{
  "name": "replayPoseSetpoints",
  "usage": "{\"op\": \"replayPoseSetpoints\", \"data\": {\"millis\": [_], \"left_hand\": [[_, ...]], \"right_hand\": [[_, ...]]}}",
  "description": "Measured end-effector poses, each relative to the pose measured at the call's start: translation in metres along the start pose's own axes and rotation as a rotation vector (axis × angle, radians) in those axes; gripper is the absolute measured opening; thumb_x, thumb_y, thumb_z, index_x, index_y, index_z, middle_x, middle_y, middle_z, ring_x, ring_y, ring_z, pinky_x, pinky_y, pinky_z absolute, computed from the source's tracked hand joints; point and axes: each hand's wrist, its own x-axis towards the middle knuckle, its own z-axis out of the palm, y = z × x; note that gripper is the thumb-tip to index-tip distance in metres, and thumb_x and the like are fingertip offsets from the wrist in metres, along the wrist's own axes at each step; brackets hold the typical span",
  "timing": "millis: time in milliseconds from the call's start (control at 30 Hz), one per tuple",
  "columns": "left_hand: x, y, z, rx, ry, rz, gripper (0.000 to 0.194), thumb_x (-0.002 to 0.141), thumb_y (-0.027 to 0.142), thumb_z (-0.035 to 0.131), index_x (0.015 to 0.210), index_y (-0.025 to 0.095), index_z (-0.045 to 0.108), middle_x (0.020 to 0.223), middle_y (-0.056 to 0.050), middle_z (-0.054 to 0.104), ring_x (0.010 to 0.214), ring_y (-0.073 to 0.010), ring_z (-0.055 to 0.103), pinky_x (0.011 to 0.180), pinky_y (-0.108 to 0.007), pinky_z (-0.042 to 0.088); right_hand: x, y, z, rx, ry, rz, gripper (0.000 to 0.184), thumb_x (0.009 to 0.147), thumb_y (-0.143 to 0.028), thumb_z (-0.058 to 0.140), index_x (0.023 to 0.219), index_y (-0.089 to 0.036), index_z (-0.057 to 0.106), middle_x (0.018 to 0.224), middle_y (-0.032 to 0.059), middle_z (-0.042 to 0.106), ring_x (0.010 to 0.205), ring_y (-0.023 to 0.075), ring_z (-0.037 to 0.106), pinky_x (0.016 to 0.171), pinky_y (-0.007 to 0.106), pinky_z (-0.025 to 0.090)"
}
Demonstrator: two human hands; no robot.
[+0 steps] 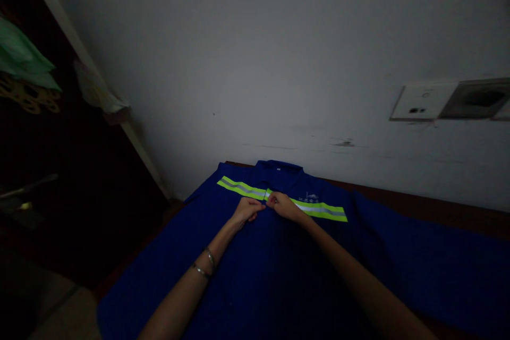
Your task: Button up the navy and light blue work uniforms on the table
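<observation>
A blue work jacket [247, 255] lies spread out, front side up, its collar [279, 168] toward the wall and its sleeves out to both sides. A yellow-green reflective stripe [243, 187] with a grey middle crosses the chest, and a pale logo [311, 197] sits above it on the right. My left hand [247, 210] pinches the front edge just below the stripe. Close beside it, my right hand [281, 205] is closed on the other side of the front opening, over the stripe. Whether a button or fastener is between the fingers is too small to tell.
The jacket covers a dark reddish-brown table [450, 212] against a grey wall [255, 64]. Wall sockets [426, 102] are at the right. On the left stands a dark door [91, 186] with a green cloth [24, 56] hanging there. Tiled floor [67, 313] shows at lower left.
</observation>
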Motion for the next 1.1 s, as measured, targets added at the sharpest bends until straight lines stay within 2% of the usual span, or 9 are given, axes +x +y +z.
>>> {"op": "replayPoseSetpoints", "data": {"millis": [100, 267, 467, 767, 900, 1000, 1100], "left_hand": [[0.001, 0.000, 0.000, -0.005, 0.014, -0.005, 0.019, 0.064, 0.028, 0.065, 0.062, 0.012, 0.055, 0.032, 0.008, 0.039, 0.027, -0.0038, 0.031, 0.032, -0.016, 0.017], [0.002, -0.003, -0.002, -0.021, -0.026, 0.006, 0.018, 0.064, 0.026, 0.064, 0.062, 0.013, 0.053, 0.031, 0.008, 0.040, 0.027, -0.0039, 0.030, 0.031, -0.016, 0.017], [0.001, -0.001, -0.005, -0.021, -0.094, 0.027, 0.016, 0.064, 0.026, 0.062, 0.062, 0.012, 0.054, 0.032, 0.008, 0.040, 0.027, -0.0033, 0.029, 0.032, -0.016, 0.017], [0.001, -0.003, -0.006, -0.081, -0.106, 0.034, 0.017, 0.063, 0.026, 0.063, 0.066, 0.010, 0.058, 0.034, 0.006, 0.043, 0.028, -0.0028, 0.030, 0.032, -0.016, 0.017], [0.002, -0.004, -0.008, -0.120, -0.117, 0.044, 0.023, 0.062, 0.031, 0.065, 0.067, 0.010, 0.058, 0.035, 0.007, 0.042, 0.028, -0.0030, 0.031, 0.031, -0.016, 0.017], [0.004, -0.003, -0.013, -0.172, -0.114, -0.003, 0.029, 0.065, 0.038, 0.063, 0.068, 0.010, 0.057, 0.042, 0.005, 0.046, 0.031, -0.0030, 0.036, 0.031, -0.016, 0.020], [0.007, -0.005, -0.019, -0.166, -0.124, -0.048, 0.023, 0.066, 0.031, 0.061, 0.072, 0.010, 0.058, 0.050, 0.004, 0.051, 0.035, -0.0024, 0.040, 0.032, -0.015, 0.022]], "right_hand": [[-0.002, -0.003, -0.001, -0.007, 0.018, -0.038, 0.009, 0.076, -0.021, 0.052, 0.076, -0.013, 0.056, 0.071, 0.0036, 0.060, 0.065, 0.0123, 0.053, 0.057, 0.019, 0.034], [-0.007, -0.007, -0.002, -0.047, 0.055, -0.071, 0.008, 0.077, -0.020, 0.050, 0.078, -0.013, 0.055, 0.073, 0.0035, 0.057, 0.065, 0.0116, 0.051, 0.059, 0.020, 0.034], [-0.014, -0.012, -0.003, -0.184, 0.066, -0.087, 0.009, 0.081, -0.020, 0.046, 0.081, -0.014, 0.052, 0.082, 0.0049, 0.055, 0.072, 0.0122, 0.051, 0.063, 0.021, 0.033], [-0.023, -0.019, -0.008, -0.435, 0.062, -0.178, 0.015, 0.087, -0.026, 0.039, 0.093, -0.018, 0.049, 0.094, 0.0054, 0.054, 0.075, 0.0138, 0.054, 0.063, 0.023, 0.032], [-0.022, -0.018, -0.009, -0.421, 0.059, -0.200, 0.014, 0.087, -0.026, 0.041, 0.093, -0.018, 0.052, 0.095, 0.0045, 0.055, 0.077, 0.0135, 0.054, 0.064, 0.022, 0.033], [-0.021, -0.017, -0.010, -0.364, 0.046, -0.197, 0.014, 0.086, -0.025, 0.043, 0.090, -0.018, 0.054, 0.093, 0.0046, 0.056, 0.081, 0.0134, 0.054, 0.068, 0.022, 0.034], [-0.020, -0.016, -0.010, -0.309, 0.048, -0.205, 0.014, 0.086, -0.023, 0.044, 0.088, -0.017, 0.055, 0.091, 0.0046, 0.057, 0.083, 0.0135, 0.054, 0.070, 0.021, 0.034]]}}
